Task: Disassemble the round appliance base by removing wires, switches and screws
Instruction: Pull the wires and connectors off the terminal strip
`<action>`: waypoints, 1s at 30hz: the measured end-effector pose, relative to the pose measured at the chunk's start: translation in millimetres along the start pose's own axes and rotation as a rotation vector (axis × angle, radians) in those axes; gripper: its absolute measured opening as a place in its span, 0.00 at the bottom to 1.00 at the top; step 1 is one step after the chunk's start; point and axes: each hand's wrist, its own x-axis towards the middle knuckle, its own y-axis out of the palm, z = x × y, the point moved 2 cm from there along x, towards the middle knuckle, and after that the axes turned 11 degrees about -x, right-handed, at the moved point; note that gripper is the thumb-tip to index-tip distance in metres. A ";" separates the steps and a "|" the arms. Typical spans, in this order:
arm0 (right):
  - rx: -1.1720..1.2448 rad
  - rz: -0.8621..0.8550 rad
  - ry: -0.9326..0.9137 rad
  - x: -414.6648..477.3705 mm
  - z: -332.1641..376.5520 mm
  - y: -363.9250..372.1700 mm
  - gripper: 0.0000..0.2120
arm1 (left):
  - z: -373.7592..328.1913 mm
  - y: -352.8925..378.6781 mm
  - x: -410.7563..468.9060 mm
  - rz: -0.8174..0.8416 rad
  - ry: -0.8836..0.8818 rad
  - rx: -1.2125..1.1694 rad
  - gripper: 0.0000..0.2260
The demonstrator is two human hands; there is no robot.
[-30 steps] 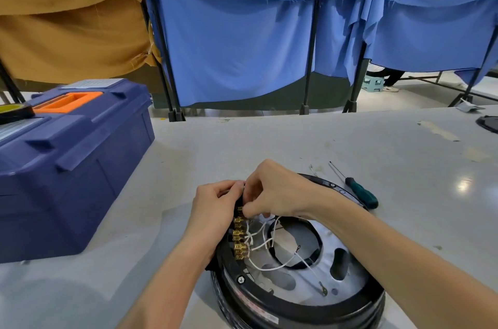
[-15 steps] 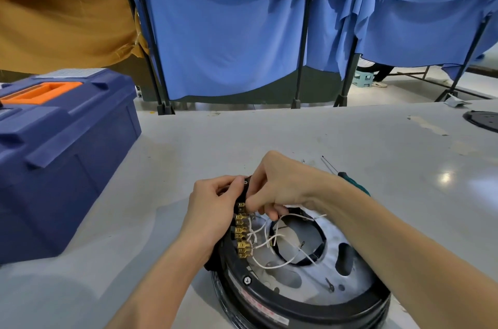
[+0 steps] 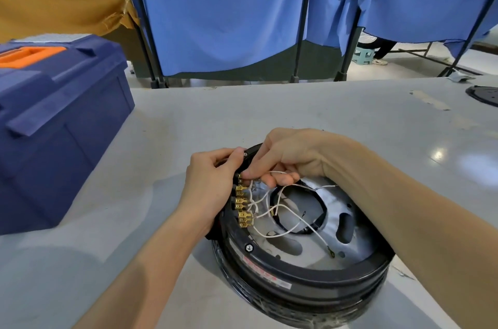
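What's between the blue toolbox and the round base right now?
Head view: only bare table between blue toolbox and round base. The left hand grips the base's rim on that side; the right hand pinches a white wire.

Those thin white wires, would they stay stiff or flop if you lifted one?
Probably floppy: the white wires curl in loose loops across the base. Likely very light, being so thin. The ends at the brass clips may resist a tug, since the right hand pinches right there.
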 end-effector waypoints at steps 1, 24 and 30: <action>-0.004 0.006 0.002 0.2 -0.1 0.8 0.17 | 0.2 0.1 0.1 0.004 -0.004 -0.005 0.08; -0.024 -0.086 0.056 2.1 -1.8 5.5 0.12 | 0.1 -4.8 1.1 0.024 -0.025 -0.021 0.05; -0.002 -0.057 0.048 -7.1 -8.2 2.3 0.09 | 0.8 -5.3 1.1 0.007 -0.016 -0.010 0.06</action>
